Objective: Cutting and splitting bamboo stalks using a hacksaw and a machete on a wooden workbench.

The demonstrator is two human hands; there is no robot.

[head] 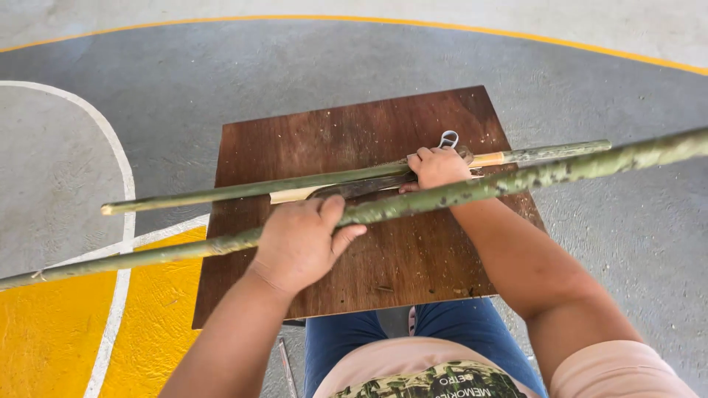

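- On a brown wooden board (383, 258), which lies over the person's lap, two long green bamboo poles rest across from left to right.
- The left hand (299, 243) is closed around the near bamboo pole (516, 180), with the thumb over the top and the fingers wrapped under it.
- The near bamboo pole is thick and spotted; it reaches from the far left edge of the view, low, up to the right edge, and it passes over the right forearm.
- The right hand (436, 168) is closed on the handle of a knife (361, 187), which lies flat on the board between the two poles, its dark blade pointing left.
- The far bamboo pole (243, 190) is thinner; its left end hangs over the grey floor (184, 88), and near the right hand a pale, peeled part shows.
- A small white loop (448, 138) lies on the board just beyond the right hand.
- The board carries small chips and dust.
- The floor has a white line (122, 169), a yellow painted area (51, 332) at the near left and a yellow curve far away.
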